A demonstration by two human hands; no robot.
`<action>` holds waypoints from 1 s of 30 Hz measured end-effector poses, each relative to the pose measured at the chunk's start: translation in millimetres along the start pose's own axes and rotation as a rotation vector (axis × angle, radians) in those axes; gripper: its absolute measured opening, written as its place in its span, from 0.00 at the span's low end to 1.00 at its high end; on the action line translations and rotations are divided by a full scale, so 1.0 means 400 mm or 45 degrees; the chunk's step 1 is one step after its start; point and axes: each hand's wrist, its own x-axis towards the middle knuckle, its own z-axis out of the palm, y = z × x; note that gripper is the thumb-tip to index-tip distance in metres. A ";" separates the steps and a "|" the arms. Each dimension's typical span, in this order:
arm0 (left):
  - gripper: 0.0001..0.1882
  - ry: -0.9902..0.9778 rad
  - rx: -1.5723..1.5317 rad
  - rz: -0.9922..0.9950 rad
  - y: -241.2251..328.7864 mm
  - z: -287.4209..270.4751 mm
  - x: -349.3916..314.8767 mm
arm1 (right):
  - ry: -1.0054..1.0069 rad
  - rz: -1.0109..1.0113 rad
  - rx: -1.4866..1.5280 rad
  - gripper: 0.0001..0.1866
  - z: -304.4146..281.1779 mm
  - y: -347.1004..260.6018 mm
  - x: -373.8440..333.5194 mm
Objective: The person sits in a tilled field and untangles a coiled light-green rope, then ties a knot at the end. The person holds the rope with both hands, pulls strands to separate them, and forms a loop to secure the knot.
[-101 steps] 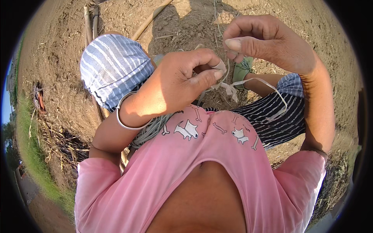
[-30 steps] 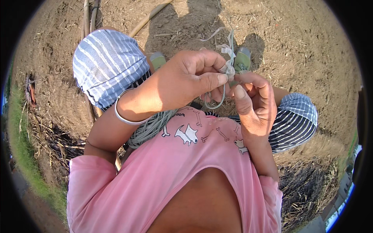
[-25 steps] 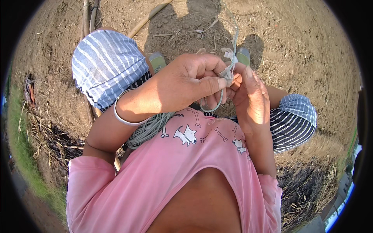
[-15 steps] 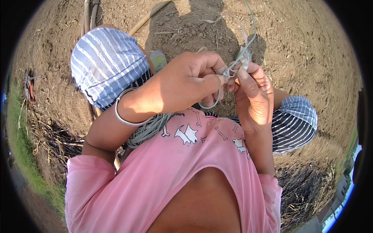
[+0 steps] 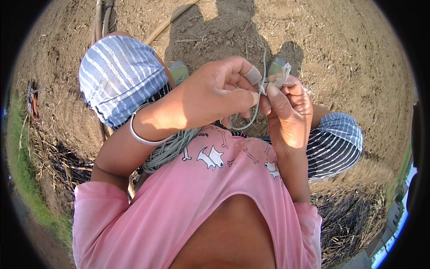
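My left hand (image 5: 224, 87) comes in from the left with thumb and fingers bent together around a thin pale green string (image 5: 264, 65). A band of tape (image 5: 252, 75) is wrapped round one of its fingers. The string stands up between my hands, and its lower part curves beneath my left fingers. My right hand (image 5: 291, 110) pinches a crumpled, whitish see-through plastic strip (image 5: 283, 76) between thumb and fingers; a bit of it reaches across toward my left fingertips. Beneath my left forearm lies a thick bundle of grey-green cord (image 5: 168, 154).
Dry brown soil (image 5: 354, 58) spreads around me. My bent knees, in striped cloth, rise at the left (image 5: 121, 74) and right (image 5: 342, 134). Green shoes (image 5: 179, 71) show beyond my hands. Poles (image 5: 168, 22) lie at the far left, and dry stalks (image 5: 58, 148) lie at the left.
The plastic strip and string, bunched between my hands before, now look more spread apart. The string's upper part has swung left, and my left fingers have loosened a little.
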 end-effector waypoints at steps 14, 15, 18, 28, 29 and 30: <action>0.08 0.019 0.130 -0.034 -0.009 -0.013 0.005 | -0.041 0.067 -0.167 0.08 0.001 0.008 -0.002; 0.07 0.032 0.151 -0.033 -0.011 -0.013 0.003 | -0.037 0.066 -0.201 0.07 0.002 0.007 -0.001; 0.07 0.100 0.127 -0.016 -0.016 -0.024 0.005 | 0.010 0.151 -0.231 0.08 -0.007 0.003 0.002; 0.09 0.035 0.015 0.019 -0.015 -0.025 0.007 | -0.025 0.200 -0.095 0.10 0.004 0.000 0.001; 0.09 0.033 0.004 0.024 -0.015 -0.025 0.007 | -0.054 0.185 -0.086 0.10 0.004 0.006 0.003; 0.09 0.031 -0.006 0.029 -0.015 -0.024 0.007 | -0.084 0.169 -0.078 0.10 0.004 0.009 0.004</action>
